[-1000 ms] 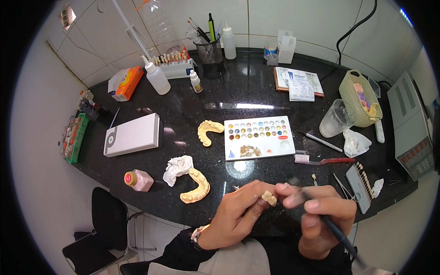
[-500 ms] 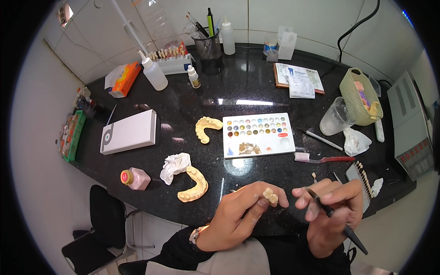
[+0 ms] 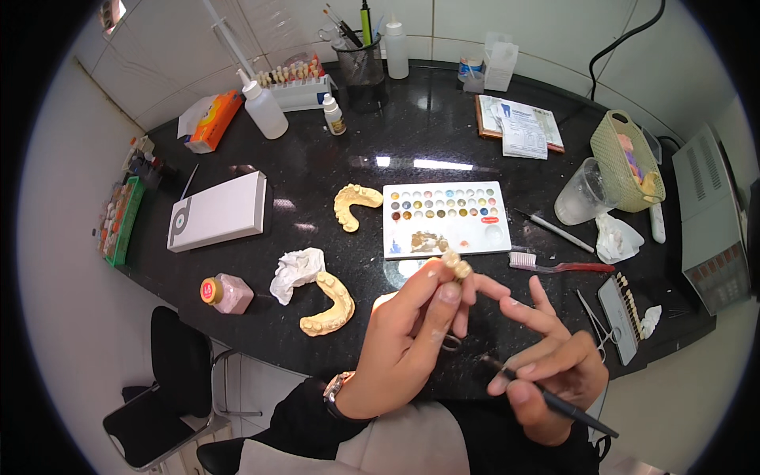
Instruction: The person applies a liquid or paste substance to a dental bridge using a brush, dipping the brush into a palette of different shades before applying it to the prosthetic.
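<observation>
My left hand (image 3: pixel 400 348) is closed in a pinch around a small tooth-coloured dental bridge (image 3: pixel 456 264), held up just below the paint palette (image 3: pixel 447 237). In my right hand (image 3: pixel 554 364) is a thin brush with a dark handle (image 3: pixel 570 410), gripped between thumb and fingers. Its tip points left, apart from the bridge and lower than it. The fingertips of both hands come close together. A metal ring handle (image 3: pixel 451 342) shows partly under my left hand. Left of the palette rests a yellow dental cast (image 3: pixel 346 207); another cast (image 3: pixel 328 309) lies nearer, against crumpled white tissue (image 3: pixel 297 273).
Around the right lie a toothbrush (image 3: pixel 562 267), a pen-like tool (image 3: pixel 558 231), a plastic cup (image 3: pixel 582 194), a basket (image 3: pixel 625 162), scissor-handled forceps (image 3: pixel 606 332) and a shade guide (image 3: pixel 619 321). A white box (image 3: pixel 218 214) and pink bottle (image 3: pixel 228 294) stand left.
My left hand has lifted the dental bridge up and slightly left, turning it. My right hand has dropped lower, its brush tip moving left and down. The forceps at right have come into sight.
</observation>
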`<state>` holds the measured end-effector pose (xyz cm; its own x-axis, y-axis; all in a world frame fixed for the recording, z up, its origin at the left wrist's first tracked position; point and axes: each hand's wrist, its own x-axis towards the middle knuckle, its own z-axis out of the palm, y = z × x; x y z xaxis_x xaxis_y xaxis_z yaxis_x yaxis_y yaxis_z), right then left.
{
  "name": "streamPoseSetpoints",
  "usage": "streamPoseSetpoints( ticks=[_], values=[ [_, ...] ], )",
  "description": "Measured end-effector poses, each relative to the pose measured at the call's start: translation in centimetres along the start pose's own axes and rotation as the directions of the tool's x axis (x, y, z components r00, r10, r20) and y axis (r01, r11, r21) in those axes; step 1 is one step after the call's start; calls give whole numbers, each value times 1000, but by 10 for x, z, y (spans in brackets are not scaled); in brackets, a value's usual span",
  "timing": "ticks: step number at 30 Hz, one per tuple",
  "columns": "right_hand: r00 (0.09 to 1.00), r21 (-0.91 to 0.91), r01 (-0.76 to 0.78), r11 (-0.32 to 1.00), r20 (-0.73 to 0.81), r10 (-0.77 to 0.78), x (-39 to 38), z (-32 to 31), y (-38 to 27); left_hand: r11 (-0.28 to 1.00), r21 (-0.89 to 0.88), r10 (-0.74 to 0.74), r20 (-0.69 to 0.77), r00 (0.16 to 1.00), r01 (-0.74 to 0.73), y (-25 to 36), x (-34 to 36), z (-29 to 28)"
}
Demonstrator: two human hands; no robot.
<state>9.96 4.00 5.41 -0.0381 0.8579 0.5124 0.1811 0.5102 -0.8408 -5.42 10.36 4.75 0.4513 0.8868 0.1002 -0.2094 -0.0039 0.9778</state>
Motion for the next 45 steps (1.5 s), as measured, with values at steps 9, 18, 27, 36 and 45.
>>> streamPoseSetpoints(
  ticks=[9,18,27,36,45],
  values=[
    [998,-133,-21,991,58,29,0,9,-1,998,-59,21,-40,999,-23,-11,1,10],
    [994,-105,-114,988,-15,113,3,9,-8,999,-29,-16,12,1000,17,-7,2,10],
    [996,-75,3,997,86,4,4,9,0,999,-46,-20,12,1000,21,-7,4,7],
    [993,-41,-55,998,-103,51,0,-5,-8,999,-15,48,89,995,-47,-5,3,3],
    [983,147,-75,986,-154,98,21,-1,-18,966,139,170,305,937,-220,-7,5,-3]
  ],
)
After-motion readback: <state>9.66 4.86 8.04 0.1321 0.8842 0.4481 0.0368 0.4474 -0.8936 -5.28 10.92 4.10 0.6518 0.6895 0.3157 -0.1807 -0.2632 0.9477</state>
